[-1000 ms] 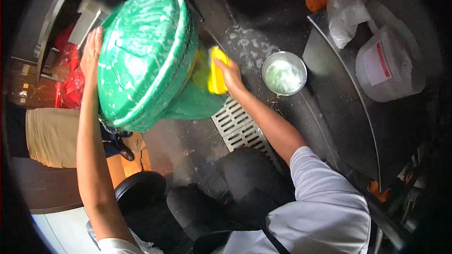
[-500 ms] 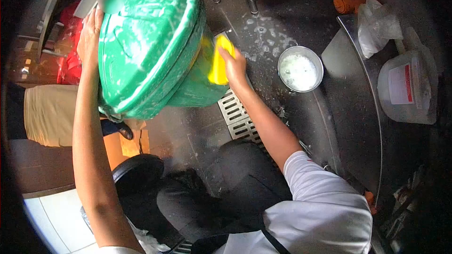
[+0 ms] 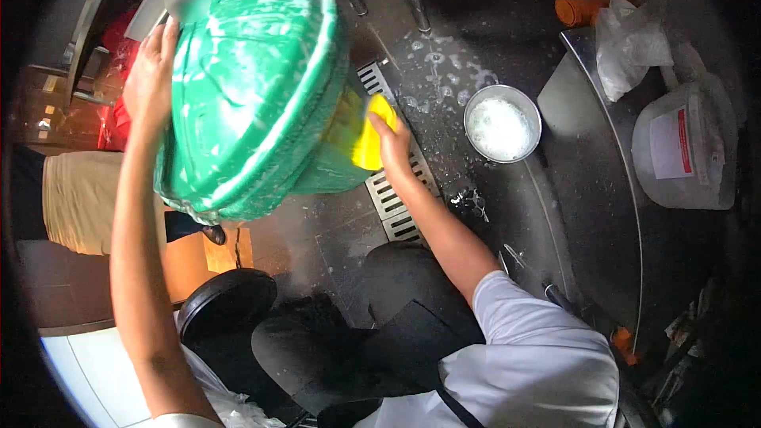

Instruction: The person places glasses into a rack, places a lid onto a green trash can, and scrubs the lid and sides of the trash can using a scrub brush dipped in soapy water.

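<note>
A large green trash bin [image 3: 246, 87] with a ribbed, domed top is tilted in front of me, streaked with white suds. My left hand [image 3: 151, 71] grips its far left edge, fingers partly hidden behind the rim. On the bin's right side, my right hand [image 3: 395, 149] presses a yellow sponge [image 3: 369, 139] against the lower body. A yellow patch shows on the bin beside the sponge. To the right of that hand, a round metal pot [image 3: 502, 124] of foamy water stands on the dark floor.
Below the bin runs a slotted drain grate [image 3: 388, 198]. Foam spots the wet floor [image 3: 444, 67]. A clear plastic tub [image 3: 686, 147] and a plastic bag [image 3: 630, 51] are at right. Another person's tan garment [image 3: 83, 198] shows at left, near a black round seat [image 3: 230, 301].
The yellow sponge and my right hand have moved slightly down along the bin's side. The bin has shifted a little downward, with my left hand still on its edge.
</note>
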`<control>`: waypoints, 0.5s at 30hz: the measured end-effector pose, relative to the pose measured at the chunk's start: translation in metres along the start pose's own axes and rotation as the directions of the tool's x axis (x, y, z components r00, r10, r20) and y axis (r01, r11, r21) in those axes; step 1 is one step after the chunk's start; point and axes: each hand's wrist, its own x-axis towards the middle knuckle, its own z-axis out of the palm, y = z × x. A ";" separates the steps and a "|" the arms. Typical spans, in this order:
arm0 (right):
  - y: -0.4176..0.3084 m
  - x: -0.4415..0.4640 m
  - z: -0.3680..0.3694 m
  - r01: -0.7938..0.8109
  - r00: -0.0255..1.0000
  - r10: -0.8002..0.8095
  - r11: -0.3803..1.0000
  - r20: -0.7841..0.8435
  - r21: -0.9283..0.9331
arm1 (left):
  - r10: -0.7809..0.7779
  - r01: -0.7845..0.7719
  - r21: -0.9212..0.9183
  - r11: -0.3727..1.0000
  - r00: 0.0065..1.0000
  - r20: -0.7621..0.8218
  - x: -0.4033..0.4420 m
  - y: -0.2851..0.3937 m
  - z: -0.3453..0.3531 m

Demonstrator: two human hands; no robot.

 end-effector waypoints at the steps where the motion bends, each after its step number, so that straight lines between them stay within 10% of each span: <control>1: -0.048 -0.023 0.028 0.026 0.999 -0.025 0.999 0.029 -0.026 | -0.176 0.196 -0.204 0.959 0.978 0.111 0.007 -0.007 -0.005; 2: -0.068 -0.033 0.049 0.113 0.985 -0.114 0.993 0.126 0.014 | -0.315 0.394 -0.368 0.842 0.914 0.257 0.011 -0.017 -0.006; 6: -0.089 -0.036 0.082 0.227 0.967 -0.225 0.974 0.116 -0.010 | 0.091 0.197 -0.744 0.639 0.940 0.328 -0.006 -0.093 0.003; 8: -0.052 -0.017 0.067 0.218 0.972 -0.215 0.975 0.100 -0.031 | 0.258 -0.191 -0.629 0.754 0.966 0.016 -0.021 -0.128 0.053; 10: 0.009 -0.001 0.043 0.296 0.955 -0.297 0.945 0.018 -0.141 | -0.085 0.283 -0.907 0.312 0.959 0.270 -0.033 -0.116 0.072; 14: 0.110 0.079 -0.032 -0.250 0.940 0.277 0.956 -0.199 0.154 | -0.148 0.416 -0.845 0.337 0.909 0.388 -0.014 -0.074 0.039; 15: 0.095 0.081 -0.025 -0.154 0.973 0.151 0.988 -0.177 0.000 | -0.170 0.424 -0.821 0.384 0.906 0.388 0.000 -0.064 0.034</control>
